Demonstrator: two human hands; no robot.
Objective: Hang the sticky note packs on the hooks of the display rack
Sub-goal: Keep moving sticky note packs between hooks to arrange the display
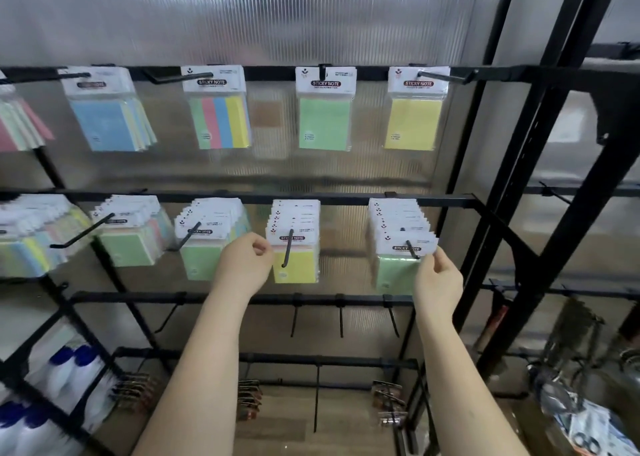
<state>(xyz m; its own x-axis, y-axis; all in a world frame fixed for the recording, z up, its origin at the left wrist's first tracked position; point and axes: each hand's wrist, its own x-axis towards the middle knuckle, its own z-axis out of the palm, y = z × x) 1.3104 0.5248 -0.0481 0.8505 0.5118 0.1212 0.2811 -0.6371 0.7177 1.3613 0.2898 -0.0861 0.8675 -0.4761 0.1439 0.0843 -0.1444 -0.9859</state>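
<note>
Yellow pack [295, 251] pinched at its header by left hand [244, 265]; right hand [437, 277] pinches green pack [401, 258].

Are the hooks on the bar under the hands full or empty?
Empty. The four hooks on the bar below both hands hang bare, while the hooks above hold sticky note packs.

Two hands [244, 265], five pack-bearing hooks [287, 247] per upper rail, four bare hooks [341, 317] on the third.
</note>
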